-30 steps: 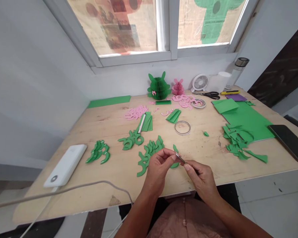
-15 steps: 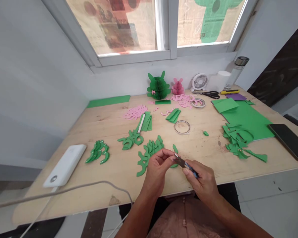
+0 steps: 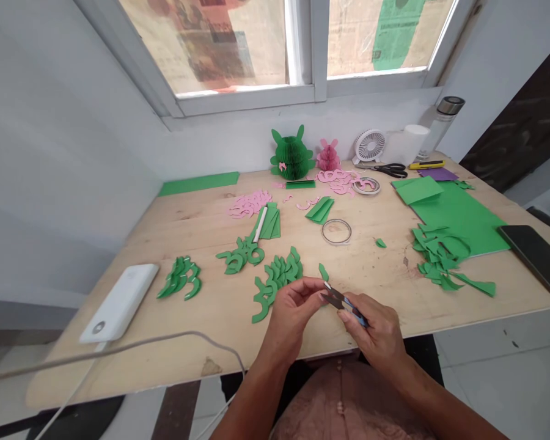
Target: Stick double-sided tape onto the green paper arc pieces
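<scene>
Snips [image 3: 333, 301] spread wider, gripped in right hand [image 3: 374, 324], left hand [image 3: 293, 311] curled alongside

The dusty-pink top [image 3: 376, 406] has round buttons [image 3: 340, 406].

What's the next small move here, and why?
I'd probably draw the left hand slightly back before the right hand closes what look like small snips: the blades stand apart, with their tips right by the left thumb and forefinger. Anything pinched there is too small to make out.
</scene>
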